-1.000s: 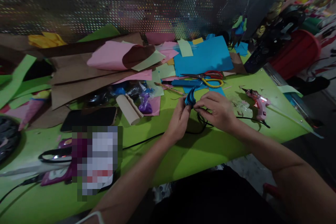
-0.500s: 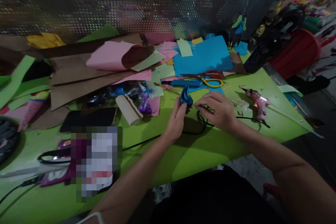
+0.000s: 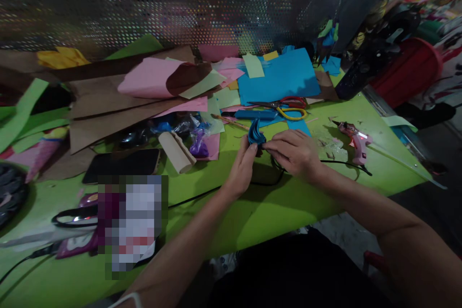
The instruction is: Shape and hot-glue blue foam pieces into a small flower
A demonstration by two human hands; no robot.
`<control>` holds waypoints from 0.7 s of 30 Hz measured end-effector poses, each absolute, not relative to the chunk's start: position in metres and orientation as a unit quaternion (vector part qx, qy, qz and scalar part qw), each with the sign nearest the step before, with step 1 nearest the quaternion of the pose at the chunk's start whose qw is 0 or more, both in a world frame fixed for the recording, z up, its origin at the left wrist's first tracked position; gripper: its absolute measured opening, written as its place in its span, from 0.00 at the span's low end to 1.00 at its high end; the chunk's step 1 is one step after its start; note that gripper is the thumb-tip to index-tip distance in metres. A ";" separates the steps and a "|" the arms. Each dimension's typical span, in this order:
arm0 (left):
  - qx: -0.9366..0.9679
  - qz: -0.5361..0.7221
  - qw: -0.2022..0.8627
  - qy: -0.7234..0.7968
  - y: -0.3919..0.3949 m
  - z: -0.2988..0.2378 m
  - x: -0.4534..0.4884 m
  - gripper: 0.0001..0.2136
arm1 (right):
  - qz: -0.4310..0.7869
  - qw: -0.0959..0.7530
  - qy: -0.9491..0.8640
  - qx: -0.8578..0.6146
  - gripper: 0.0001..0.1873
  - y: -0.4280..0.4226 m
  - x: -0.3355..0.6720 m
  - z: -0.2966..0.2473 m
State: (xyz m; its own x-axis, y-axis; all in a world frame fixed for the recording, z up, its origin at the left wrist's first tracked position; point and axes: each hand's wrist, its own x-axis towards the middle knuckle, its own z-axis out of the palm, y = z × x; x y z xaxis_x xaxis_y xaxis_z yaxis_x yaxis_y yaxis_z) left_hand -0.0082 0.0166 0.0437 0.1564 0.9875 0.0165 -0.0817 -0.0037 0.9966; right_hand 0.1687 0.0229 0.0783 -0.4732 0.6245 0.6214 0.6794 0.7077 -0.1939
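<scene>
A small rolled blue paper piece [image 3: 255,132] stands between my hands above the green table [image 3: 274,207]. My left hand [image 3: 244,166] grips its lower end with fingers closed round it. My right hand [image 3: 293,150] comes in from the right, its fingertips pinched against the base of the same blue piece. A black cable [image 3: 269,178] loops on the table just under both hands.
Red and yellow scissors [image 3: 290,107] lie on a blue sheet [image 3: 277,77] behind my hands. A pink glue gun [image 3: 355,140] rests at the right. A cardboard tube [image 3: 176,150], a dark phone [image 3: 122,163] and heaps of pink, brown and green paper [image 3: 144,91] fill the left.
The blue piece and my left hand shifted slightly left. My right hand drew back from it, then closed in on its base again.
</scene>
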 end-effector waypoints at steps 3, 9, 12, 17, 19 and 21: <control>0.511 0.490 0.567 0.421 0.017 0.039 -0.009 0.14 | -0.039 0.341 -0.859 -0.380 0.10 0.021 0.169 0.079; 0.503 0.491 0.574 0.420 0.019 0.030 -0.010 0.14 | -0.053 0.341 -0.861 -0.373 0.09 0.022 0.167 0.078; 0.510 0.489 0.566 0.425 0.019 0.030 -0.010 0.15 | -0.011 0.355 -0.854 -0.380 0.08 0.024 0.166 0.078; 0.523 0.480 0.554 0.434 0.018 0.036 -0.008 0.16 | 0.076 0.397 -0.826 -0.393 0.07 0.026 0.166 0.081; 0.530 0.475 0.554 0.432 0.017 0.038 -0.007 0.17 | 0.106 0.401 -0.820 -0.395 0.06 0.026 0.166 0.083; 0.538 0.472 0.552 0.429 0.017 0.039 -0.007 0.17 | 0.126 0.402 -0.814 -0.400 0.05 0.026 0.165 0.084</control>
